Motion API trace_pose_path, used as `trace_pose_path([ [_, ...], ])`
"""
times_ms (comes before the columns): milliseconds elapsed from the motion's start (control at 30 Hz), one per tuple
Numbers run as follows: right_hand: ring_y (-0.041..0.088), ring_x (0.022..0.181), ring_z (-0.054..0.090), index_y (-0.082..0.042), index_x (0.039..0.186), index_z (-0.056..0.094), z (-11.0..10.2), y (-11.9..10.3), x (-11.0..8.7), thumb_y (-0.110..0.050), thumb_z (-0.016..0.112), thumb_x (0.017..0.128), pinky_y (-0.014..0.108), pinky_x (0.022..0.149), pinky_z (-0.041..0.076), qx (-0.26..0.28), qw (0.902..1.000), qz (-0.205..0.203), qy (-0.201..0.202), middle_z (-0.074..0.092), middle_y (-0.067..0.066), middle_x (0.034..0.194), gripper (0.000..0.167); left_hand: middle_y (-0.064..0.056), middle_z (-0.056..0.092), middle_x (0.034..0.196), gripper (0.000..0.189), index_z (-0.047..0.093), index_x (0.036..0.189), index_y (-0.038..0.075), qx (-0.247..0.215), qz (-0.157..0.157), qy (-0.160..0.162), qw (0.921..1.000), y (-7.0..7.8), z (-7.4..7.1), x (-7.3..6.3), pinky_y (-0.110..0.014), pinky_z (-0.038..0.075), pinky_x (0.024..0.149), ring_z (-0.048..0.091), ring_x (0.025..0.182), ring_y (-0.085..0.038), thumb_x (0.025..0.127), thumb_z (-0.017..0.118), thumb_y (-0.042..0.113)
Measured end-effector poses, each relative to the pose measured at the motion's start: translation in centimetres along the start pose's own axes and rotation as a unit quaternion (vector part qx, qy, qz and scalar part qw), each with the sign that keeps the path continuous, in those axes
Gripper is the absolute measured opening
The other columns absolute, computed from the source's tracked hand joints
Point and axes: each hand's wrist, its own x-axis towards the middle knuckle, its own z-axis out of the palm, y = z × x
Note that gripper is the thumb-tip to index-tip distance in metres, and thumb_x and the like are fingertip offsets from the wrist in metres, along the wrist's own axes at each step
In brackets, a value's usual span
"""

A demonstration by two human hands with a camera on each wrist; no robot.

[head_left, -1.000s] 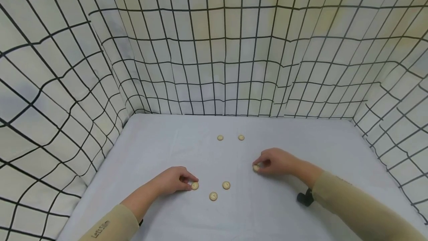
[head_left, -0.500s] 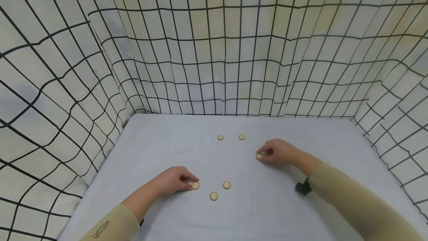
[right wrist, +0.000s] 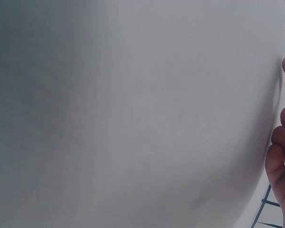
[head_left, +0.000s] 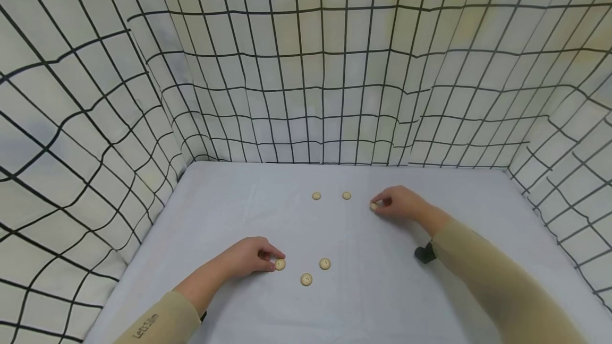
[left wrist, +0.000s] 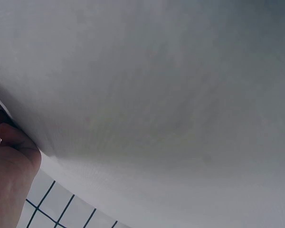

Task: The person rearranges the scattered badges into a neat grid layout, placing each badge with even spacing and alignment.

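Note:
In the head view my left hand (head_left: 251, 255) rests low on the white table and pinches a small round wooden disc (head_left: 280, 265) between thumb and forefinger. Farther back on the right, my right hand (head_left: 399, 202) pinches another wooden disc (head_left: 374, 206), partly covered by its fingertips. To the left of it two matching discs, a nearer one (head_left: 346, 195) and a farther one (head_left: 316, 195), lie in a row. Just right of my left hand lie two more, one disc (head_left: 325, 264) slightly behind the other disc (head_left: 306, 279). Pale tops carry a ring and a faint mark.
A white cloth (head_left: 373, 291) covers the table. Behind it and along both sides stand white walls with black grid netting (head_left: 306, 89). A small black device (head_left: 424, 252) sits under the right wrist.
My right hand has slid away from me toward the back of the table with its disc, level with the rear pair. The left hand and the other discs stay put.

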Motion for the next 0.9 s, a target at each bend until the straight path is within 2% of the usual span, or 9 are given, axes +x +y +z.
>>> trace_pose_path([
  [200,0.021,0.095,0.054,-0.022,0.118,0.073,-0.3,0.7,0.9,-0.043,0.072,0.089,0.044,0.086,0.046,0.005,0.9996,0.024,0.011,0.065,0.001,0.105,0.036,0.005,0.056,0.083,0.022,0.078,0.105,0.025,-0.006,0.002,-0.002,1.0000,0.2,0.1,0.0,-0.030,0.043,0.070,0.051,0.080,-0.015,0.084,0.080,0.018],
  [500,0.024,0.094,0.052,-0.020,0.121,0.072,-0.7,0.9,1.6,-0.044,0.069,0.091,0.041,0.080,0.044,0.016,0.9990,0.034,0.025,0.062,0.007,0.105,0.039,0.005,0.056,0.083,0.022,0.078,0.105,0.025,0.003,0.001,-0.001,1.0000,-0.1,0.0,0.0,-0.029,0.043,0.069,0.051,0.079,-0.015,0.084,0.080,0.018],
  [900,0.027,0.101,0.053,-0.018,0.124,0.071,-0.8,0.8,2.0,-0.046,0.068,0.092,0.046,0.088,0.044,0.021,0.9984,0.051,0.017,0.062,0.011,0.115,0.043,0.005,0.056,0.083,0.022,0.078,0.105,0.026,0.002,-0.009,0.000,1.0000,0.1,0.0,0.0,-0.029,0.043,0.069,0.051,0.080,-0.014,0.084,0.080,0.019],
])
